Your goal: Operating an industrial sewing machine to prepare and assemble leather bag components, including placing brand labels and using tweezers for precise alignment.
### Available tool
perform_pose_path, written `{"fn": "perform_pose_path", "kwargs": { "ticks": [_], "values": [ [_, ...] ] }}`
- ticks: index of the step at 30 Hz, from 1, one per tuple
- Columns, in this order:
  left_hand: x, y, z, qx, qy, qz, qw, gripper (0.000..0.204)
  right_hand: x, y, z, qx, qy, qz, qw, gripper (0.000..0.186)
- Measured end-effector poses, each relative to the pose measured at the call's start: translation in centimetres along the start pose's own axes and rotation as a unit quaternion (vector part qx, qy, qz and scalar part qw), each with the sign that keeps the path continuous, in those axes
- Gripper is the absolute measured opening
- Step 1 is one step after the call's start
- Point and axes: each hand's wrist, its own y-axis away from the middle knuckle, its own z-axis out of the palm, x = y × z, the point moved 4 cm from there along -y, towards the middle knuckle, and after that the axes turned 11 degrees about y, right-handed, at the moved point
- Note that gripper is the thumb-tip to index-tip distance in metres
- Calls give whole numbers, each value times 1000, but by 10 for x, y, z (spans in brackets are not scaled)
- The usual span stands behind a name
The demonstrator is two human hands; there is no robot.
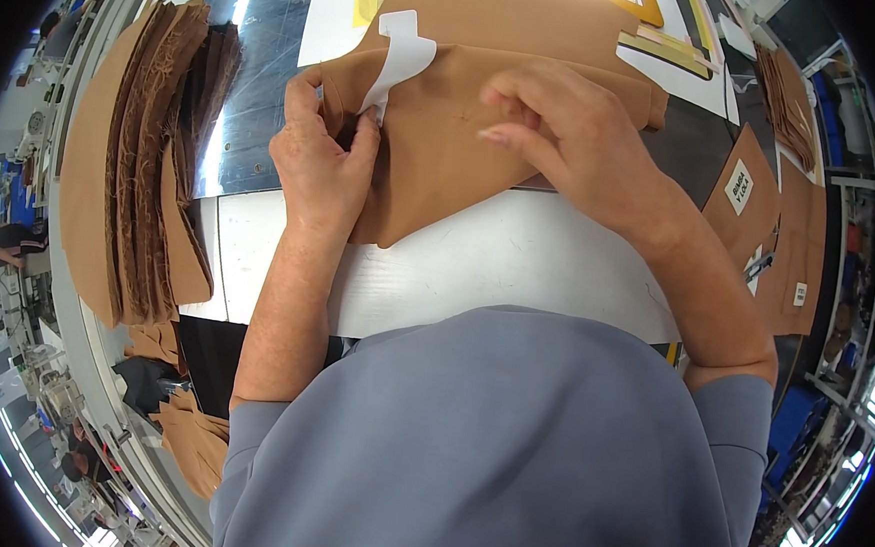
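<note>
Tan fabric piece w/ white paper strip, grey sleeves

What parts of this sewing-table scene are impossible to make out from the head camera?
- Left hand fingertips: buried in a fold of the tan fabric piece.
- White paper strip: lower end hidden behind that hand.
- Table near edge: covered by the grey sleeves.
- Right hand: what it pinches is unclear.

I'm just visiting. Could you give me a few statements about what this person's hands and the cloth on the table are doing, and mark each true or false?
1. The left hand pinches the tan fabric piece beside a white paper template. True.
2. The right hand holds scissors. False: it rests on the fabric, with no tool showing.
3. A stack of brown cut pieces lies to the person's left. True.
4. The fabric is bright blue. False: it is tan; the person's sleeves are grey-blue.
</note>
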Motion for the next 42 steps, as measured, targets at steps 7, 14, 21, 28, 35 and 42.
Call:
{"fn": "perform_pose_path", "kwargs": {
  "ticks": [7,14,21,28,35,42],
  "values": [
    [-3,3,-6,12,-10,-73,997,52,19,-17,35,-9,57,-56,997,11],
    [39,20,9,-61,9,204,977,48,14,-23,28,-35,30,-26,999,10],
    [24,25,37,-232,-200,165,937,74,18,-22,33,-128,-145,75,978,10],
    [21,26,38,-247,-222,155,930,77,10,-22,43,-124,-34,32,991,14],
    [31,28,44,-264,-194,180,928,76,13,-6,11,-202,38,7,979,12],
    [28,29,41,-266,-210,171,925,82,25,13,-40,-189,117,61,973,11]
  ]
}}
